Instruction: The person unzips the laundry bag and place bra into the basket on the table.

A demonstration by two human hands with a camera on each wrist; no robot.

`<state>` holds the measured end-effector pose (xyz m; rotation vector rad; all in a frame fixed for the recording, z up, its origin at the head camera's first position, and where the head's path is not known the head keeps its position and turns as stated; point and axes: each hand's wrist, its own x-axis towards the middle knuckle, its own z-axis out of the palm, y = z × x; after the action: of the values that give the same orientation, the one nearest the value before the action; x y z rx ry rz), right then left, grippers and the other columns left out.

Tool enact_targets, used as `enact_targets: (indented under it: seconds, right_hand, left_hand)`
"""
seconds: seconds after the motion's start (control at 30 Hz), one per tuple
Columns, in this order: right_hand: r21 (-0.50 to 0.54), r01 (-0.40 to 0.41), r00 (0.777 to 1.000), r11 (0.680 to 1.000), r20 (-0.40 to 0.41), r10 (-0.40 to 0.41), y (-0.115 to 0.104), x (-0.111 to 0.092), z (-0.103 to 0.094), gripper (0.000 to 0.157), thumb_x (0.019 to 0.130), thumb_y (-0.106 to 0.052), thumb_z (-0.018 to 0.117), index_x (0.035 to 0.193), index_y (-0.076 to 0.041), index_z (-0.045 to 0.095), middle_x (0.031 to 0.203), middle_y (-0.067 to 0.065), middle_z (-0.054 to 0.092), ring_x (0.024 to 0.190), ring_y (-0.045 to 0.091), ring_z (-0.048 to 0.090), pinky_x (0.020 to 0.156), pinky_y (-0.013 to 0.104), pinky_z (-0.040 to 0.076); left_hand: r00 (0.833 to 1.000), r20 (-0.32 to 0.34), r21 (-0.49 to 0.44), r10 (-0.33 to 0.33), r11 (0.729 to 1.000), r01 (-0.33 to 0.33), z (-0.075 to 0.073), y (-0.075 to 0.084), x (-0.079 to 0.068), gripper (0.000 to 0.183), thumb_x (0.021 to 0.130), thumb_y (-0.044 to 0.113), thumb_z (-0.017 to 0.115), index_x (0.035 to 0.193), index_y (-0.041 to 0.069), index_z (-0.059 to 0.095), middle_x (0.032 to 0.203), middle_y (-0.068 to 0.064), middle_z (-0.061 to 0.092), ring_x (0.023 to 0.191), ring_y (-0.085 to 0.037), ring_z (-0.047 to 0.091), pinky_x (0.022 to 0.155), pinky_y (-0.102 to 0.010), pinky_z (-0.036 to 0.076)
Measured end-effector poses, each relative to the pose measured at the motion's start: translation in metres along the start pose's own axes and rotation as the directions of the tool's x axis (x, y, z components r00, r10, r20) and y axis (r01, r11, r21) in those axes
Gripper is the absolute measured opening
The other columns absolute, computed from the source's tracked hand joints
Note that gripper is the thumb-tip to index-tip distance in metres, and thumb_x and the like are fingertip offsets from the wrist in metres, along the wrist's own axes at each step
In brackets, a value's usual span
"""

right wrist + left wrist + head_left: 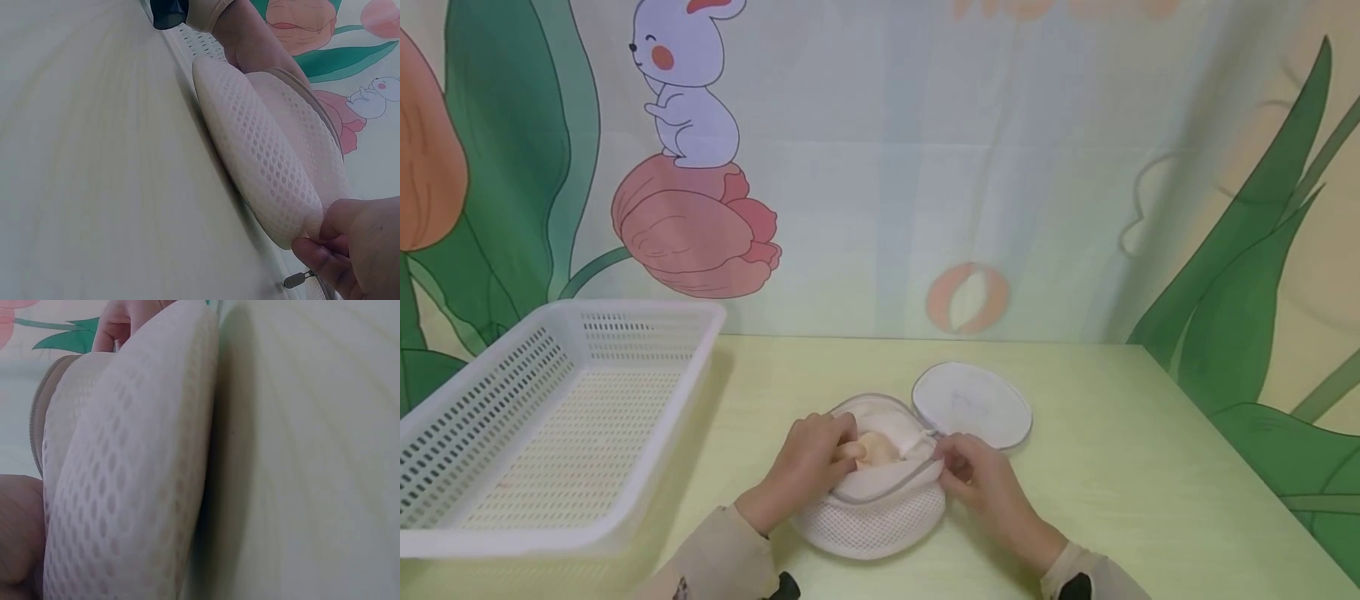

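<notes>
A round white mesh laundry bag [868, 529] stands on the table, its zipped top undone. The bag's round lid [973, 404] lies folded back on the far right side. Inside the bag sits a pale beige, soft-looking bundle [880, 448]; its kind cannot be told. My left hand [808, 462] reaches over the bag's left rim with curled fingers on the bundle; its fingertips are partly hidden. At the right rim, near the lid's joint, my right hand [988, 487] pinches the bag's edge. A zip pull [297, 279] hangs beside the right fingers in the right wrist view.
To the left, a large white perforated plastic basket [617, 517] stands on the pale yellow table [1150, 500]. A printed cloth backdrop [850, 208] with a rabbit and tulips hangs behind the table's far edge.
</notes>
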<state>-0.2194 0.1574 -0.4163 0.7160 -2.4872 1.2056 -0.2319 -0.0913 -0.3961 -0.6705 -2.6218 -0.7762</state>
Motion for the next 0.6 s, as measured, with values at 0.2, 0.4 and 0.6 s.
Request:
enact_targets:
  seconds: [0.2, 0.4, 0.6]
  right_hand:
    - [-0.002, -0.014, 1.0, 1.0, -0.001, 0.014, 0.0003, -0.0005, -0.0012, 0.027, 0.076, 0.013, 0.067, 0.09, -0.01, 0.062, 0.083, -0.001, 0.061, 0.074, 0.007, 0.058, 0.064, 0.022, 0.053]
    - [-0.004, -0.027, 0.999, 1.0, -0.023, 0.027, -0.0013, 0.0003, -0.0012, 0.03, 0.075, 0.014, 0.066, 0.089, -0.011, 0.062, 0.081, -0.004, 0.06, 0.073, 0.006, 0.057, 0.064, 0.022, 0.053]
    - [0.002, -0.018, 0.999, 1.0, -0.046, 0.018, -0.0012, 0.0003, -0.0006, 0.031, 0.073, 0.016, 0.066, 0.087, -0.012, 0.062, 0.081, -0.005, 0.06, 0.073, 0.006, 0.057, 0.063, 0.022, 0.052]
  left_hand:
    - [0.997, -0.026, 0.052, 0.072, 0.996, -0.07, -0.0003, 0.0001, -0.0016, 0.029, 0.073, 0.013, 0.081, 0.076, 0.018, 0.052, 0.066, 0.008, 0.046, 0.065, -0.013, 0.042, 0.066, -0.03, 0.035]
    - [1.0, -0.003, 0.048, 0.015, 0.999, -0.015, -0.0001, 0.0019, -0.0014, 0.021, 0.075, 0.012, 0.08, 0.089, 0.012, 0.065, 0.076, 0.003, 0.059, 0.072, -0.016, 0.049, 0.072, -0.034, 0.04]
    - [0.999, 0.009, 0.088, 0.047, 0.995, -0.048, 0.0006, 0.0027, -0.0022, 0.015, 0.075, 0.009, 0.078, 0.086, 0.008, 0.068, 0.071, 0.003, 0.052, 0.069, -0.016, 0.045, 0.069, -0.034, 0.038]
